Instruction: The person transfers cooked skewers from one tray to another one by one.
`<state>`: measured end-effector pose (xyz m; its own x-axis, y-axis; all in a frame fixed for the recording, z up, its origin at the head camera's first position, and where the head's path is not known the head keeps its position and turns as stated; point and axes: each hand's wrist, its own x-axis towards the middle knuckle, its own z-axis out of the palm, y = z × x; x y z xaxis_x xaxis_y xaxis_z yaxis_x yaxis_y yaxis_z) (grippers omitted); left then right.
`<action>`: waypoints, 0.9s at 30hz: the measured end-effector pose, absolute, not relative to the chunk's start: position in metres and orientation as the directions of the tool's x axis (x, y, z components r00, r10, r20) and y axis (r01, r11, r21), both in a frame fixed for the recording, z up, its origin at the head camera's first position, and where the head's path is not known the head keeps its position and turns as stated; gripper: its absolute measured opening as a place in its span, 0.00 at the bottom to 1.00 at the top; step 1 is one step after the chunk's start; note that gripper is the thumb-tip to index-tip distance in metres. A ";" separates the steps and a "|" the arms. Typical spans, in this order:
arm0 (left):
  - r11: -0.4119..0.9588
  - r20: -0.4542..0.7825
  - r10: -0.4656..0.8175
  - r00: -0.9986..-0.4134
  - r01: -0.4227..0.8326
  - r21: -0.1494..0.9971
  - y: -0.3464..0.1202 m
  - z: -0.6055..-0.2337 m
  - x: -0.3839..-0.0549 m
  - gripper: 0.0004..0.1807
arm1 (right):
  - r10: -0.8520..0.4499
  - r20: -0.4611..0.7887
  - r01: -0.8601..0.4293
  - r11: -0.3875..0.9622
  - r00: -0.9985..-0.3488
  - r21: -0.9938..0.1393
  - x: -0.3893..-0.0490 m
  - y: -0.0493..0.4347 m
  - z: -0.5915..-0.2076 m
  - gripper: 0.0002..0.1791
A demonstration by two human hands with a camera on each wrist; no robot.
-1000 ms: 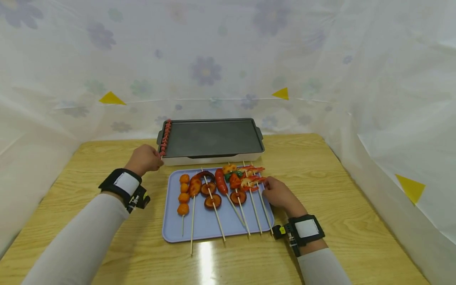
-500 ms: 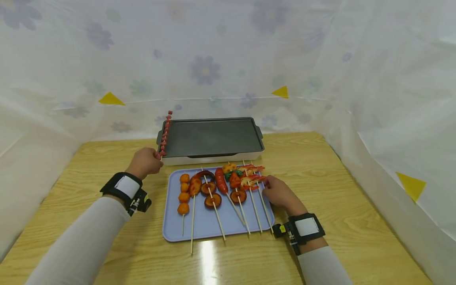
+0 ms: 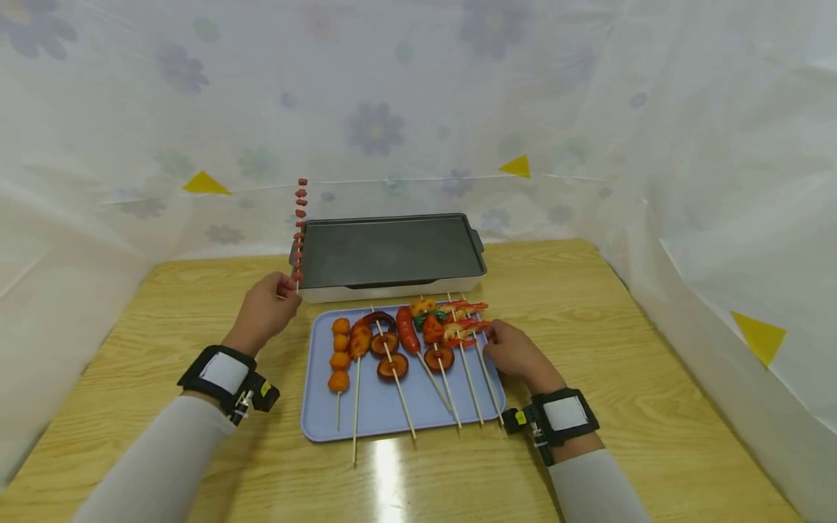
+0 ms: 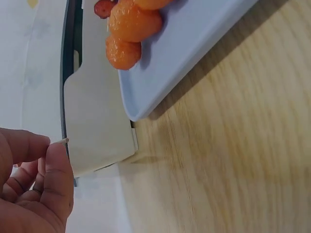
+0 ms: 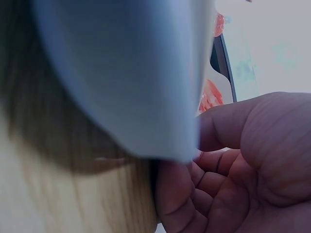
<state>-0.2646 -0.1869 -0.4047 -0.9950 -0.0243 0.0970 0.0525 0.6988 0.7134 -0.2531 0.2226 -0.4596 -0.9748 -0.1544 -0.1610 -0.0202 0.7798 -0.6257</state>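
Observation:
Between thumb and forefinger, my left hand pinches the lower end of a skewer of small red meat pieces, which points up over the griddle's left end. In the left wrist view the stick's pale tip pokes out from the fingertips. My right hand grips the right edge of a lavender tray, thumb over the rim and fingers beneath in the right wrist view. On the tray lie skewers of orange balls, mushroom slices, a sausage and shrimp, among others.
Behind the tray stands a dark flat griddle on a white base, close to the far edge of the wooden table. Pale flowered sheeting with yellow triangles hangs around the back and sides. Several skewer sticks stick out past the tray's front rim.
The meat skewer has tilted up from the griddle's left edge, its far end rising and shifting slightly left. My left wrist has turned a little. The right hand keeps its hold on the tray.

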 end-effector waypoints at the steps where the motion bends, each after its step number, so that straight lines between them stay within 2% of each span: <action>1: 0.695 0.110 -0.024 -0.994 0.062 0.716 -0.187 -0.406 -0.262 0.13 | -0.158 -0.161 -0.023 0.781 -0.974 -0.624 -0.253 0.223 -0.460 0.04; 8: 0.692 0.239 -0.031 -0.971 0.151 0.706 -0.178 -0.411 -0.240 0.13 | -0.153 -0.159 -0.020 0.779 -0.975 -0.627 -0.251 0.224 -0.454 0.05; 15: 0.694 0.303 -0.045 -0.952 0.189 0.695 -0.164 -0.412 -0.218 0.10 | -0.148 -0.173 -0.006 0.776 -0.974 -0.631 -0.250 0.225 -0.452 0.05; 21: 0.692 0.298 -0.046 -0.953 0.185 0.698 -0.162 -0.413 -0.198 0.10 | -0.167 -0.171 -0.024 0.779 -0.971 -0.627 -0.252 0.224 -0.453 0.07; 27: 0.702 0.219 -0.039 -0.975 0.129 0.700 -0.164 -0.415 -0.173 0.10 | -0.166 -0.174 -0.023 0.785 -0.971 -0.619 -0.253 0.222 -0.454 0.06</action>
